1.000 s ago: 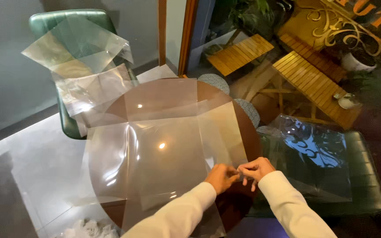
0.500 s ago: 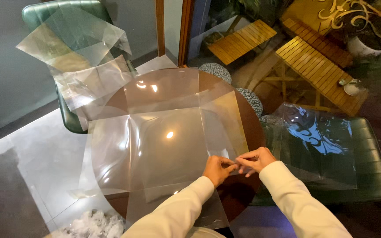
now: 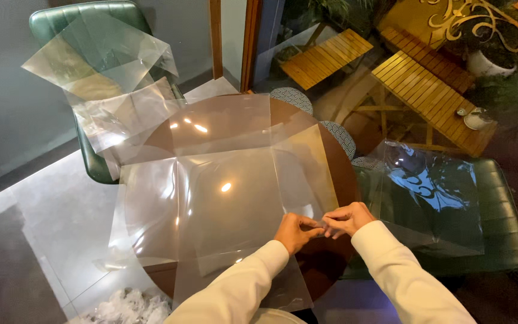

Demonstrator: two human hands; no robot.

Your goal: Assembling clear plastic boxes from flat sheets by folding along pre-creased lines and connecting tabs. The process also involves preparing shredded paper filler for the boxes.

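Round brown surface [image 3: 331, 264] is carrying your clear plastic sheet [image 3: 229, 192], lying flat and cross-shaped, its long axis running away from you. Since a second ago your hands are barely shifting: left hand [image 3: 295, 231] and right hand [image 3: 348, 219] are pinching together at its right flap's near edge.

Both hands [image 3: 322, 223] have shifted slightly along the clear plastic sheet's [image 3: 229, 192] edge.
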